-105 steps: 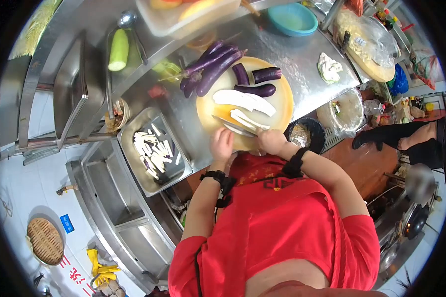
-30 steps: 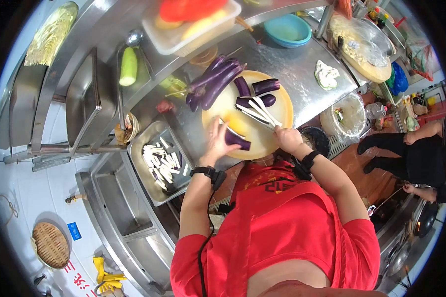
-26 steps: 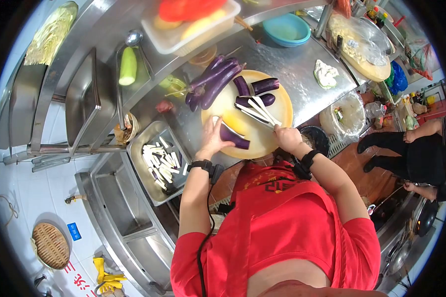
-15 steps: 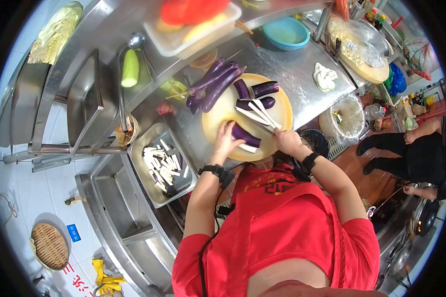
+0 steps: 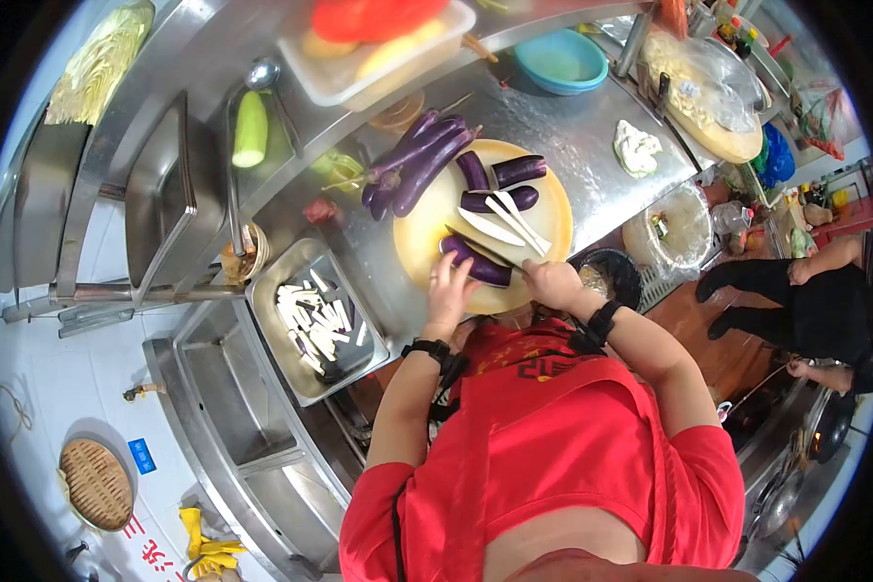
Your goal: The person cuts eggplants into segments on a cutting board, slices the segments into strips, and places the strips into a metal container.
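Knife [image 5: 485, 246] beside a piece of eggplant [image 5: 477, 265] on a round board [image 5: 417, 233]

The left hand [image 5: 450, 289], fingers bent, grips the piece near the board's lower edge. The right hand [image 5: 556, 286] is closed around the knife's handle. Pale slices [image 5: 521, 223] and purple chunks [image 5: 519, 172] lie beyond. A metal tray [image 5: 371, 341] left holds cut strips [image 5: 310, 325].

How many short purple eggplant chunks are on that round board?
4: the left chunk and right chunk, farthest away; a longer chunk partly covered by white strips; and the nearest chunk, touched by the left hand. Others may be hidden.
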Motion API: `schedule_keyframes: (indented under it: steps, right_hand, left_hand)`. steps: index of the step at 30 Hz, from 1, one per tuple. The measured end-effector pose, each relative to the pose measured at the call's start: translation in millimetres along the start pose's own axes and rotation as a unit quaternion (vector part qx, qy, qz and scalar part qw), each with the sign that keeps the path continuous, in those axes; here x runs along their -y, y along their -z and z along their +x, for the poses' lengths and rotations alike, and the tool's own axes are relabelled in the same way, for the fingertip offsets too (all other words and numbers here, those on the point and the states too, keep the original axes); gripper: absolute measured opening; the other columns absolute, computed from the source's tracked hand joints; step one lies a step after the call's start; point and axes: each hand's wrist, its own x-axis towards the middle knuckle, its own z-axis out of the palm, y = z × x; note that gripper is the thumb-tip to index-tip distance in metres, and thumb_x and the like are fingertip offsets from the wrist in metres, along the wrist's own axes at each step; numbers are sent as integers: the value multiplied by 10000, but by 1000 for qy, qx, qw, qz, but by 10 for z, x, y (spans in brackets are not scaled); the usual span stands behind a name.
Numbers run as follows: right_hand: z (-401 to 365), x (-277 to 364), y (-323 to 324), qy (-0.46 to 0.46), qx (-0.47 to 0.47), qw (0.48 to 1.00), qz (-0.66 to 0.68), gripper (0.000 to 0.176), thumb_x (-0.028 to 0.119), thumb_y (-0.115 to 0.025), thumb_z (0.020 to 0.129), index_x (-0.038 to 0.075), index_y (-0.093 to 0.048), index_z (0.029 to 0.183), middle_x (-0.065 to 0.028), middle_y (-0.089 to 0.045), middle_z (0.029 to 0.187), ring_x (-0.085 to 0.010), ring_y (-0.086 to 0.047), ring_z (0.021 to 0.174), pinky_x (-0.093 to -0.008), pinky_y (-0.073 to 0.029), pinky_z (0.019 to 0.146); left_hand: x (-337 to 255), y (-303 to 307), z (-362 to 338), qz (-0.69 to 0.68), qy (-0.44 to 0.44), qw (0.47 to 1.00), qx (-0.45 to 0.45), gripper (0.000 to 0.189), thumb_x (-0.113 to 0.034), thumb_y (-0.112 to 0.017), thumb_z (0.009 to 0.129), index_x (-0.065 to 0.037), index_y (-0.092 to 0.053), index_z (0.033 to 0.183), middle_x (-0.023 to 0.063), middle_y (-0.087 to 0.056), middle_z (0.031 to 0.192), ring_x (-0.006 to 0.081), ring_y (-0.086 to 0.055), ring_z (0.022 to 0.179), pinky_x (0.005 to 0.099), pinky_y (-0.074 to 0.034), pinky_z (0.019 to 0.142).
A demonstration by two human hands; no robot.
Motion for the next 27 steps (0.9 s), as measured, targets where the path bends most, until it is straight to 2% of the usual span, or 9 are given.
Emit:
schedule_keyframes:
  steps: [6,10,15,17,24,27]
  right_hand:
    - [-20,-30,207,9,-23,1000,2,249,275,-465,888,37,-522,936,-183,-618,658,-356,-629,636,-459,-495,573]
    - [-25,27,241,10,13,1000,10,261,284,-459,894,33,-514,937,-187,-618,666,-358,-626,643,-458,-495,587]
    - [-3,16,166,-1,49,999,10,275,283,-457,897,14,-504,927,-195,-619,674,-361,-624,640,-457,-496,584]
    - [3,11,142,19,27,999,21,292,288,-471,893,-3,-489,898,-206,-595,623,-378,-611,591,-471,-490,545]
    - [331,153,-261,12,-12,1000,-18,267,305,-501,880,39,-504,894,-155,-626,632,-324,-632,577,-422,-490,515]
    - [356,119,-283,18,-23,999,-31,264,299,-498,882,36,-504,904,-159,-623,629,-327,-629,573,-426,-490,519]
  left_hand:
    - [13,1,-50,12,-2,1000,-3,339,-190,-689,755,-128,-592,1074,88,-471,1146,321,-450,1068,415,-400,907]
    - [23,-77,-26,-21,-13,1000,-11,264,-178,-663,784,-127,-608,1037,71,-499,1097,309,-456,1048,407,-404,889]
    - [16,-170,-16,2,-29,998,-52,207,-170,-652,796,-123,-624,996,60,-524,1049,302,-471,1025,397,-402,888]
    - [38,-195,-27,2,-33,998,-57,200,-165,-650,797,-115,-624,988,60,-528,1040,301,-475,1018,396,-402,887]
    - [67,-167,7,-8,-59,997,-55,189,-131,-651,789,-73,-621,967,69,-537,1017,294,-487,999,389,-400,890]
    - [67,-181,-3,-2,-59,996,-66,195,-120,-655,784,-76,-620,970,72,-534,1016,293,-490,999,388,-404,887]
